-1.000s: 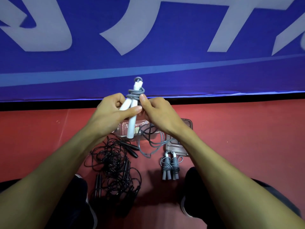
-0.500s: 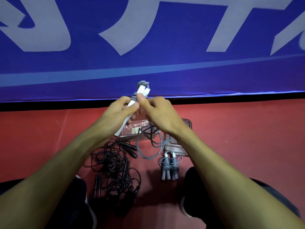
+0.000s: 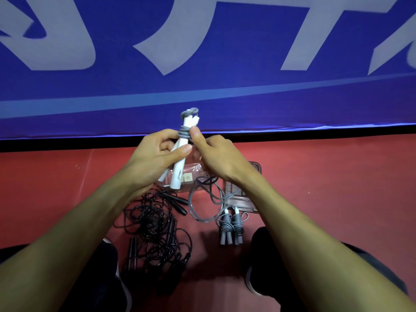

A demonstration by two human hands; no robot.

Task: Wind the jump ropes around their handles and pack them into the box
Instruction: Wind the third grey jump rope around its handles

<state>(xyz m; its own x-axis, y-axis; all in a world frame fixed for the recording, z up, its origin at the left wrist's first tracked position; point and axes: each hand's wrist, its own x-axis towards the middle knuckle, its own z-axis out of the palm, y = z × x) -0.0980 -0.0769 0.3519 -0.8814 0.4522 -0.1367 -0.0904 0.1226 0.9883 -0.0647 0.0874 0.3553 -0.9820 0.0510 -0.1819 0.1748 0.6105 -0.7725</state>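
Observation:
My left hand [image 3: 155,158] grips the two white handles [image 3: 180,165] of a jump rope, held upright above the floor. Grey rope [image 3: 185,134] is coiled round their upper ends, and my right hand [image 3: 216,154] pinches that rope against the handles with the thumb. The loose grey rope [image 3: 202,203] hangs down to the floor. A clear plastic box [image 3: 191,176] lies under my hands, its lid [image 3: 245,197] beside it on the right. A wound grey-handled rope [image 3: 231,226] lies in front of the lid.
A tangled heap of black jump ropes [image 3: 155,228] with black handles covers the red floor at the left. A blue banner [image 3: 202,64] with white letters stands behind. My dark shoes [image 3: 254,282] and knees frame the bottom.
More grey rope now sits round the handle tops. The handles tilted and came back upright, and my right thumb moved up onto the coils.

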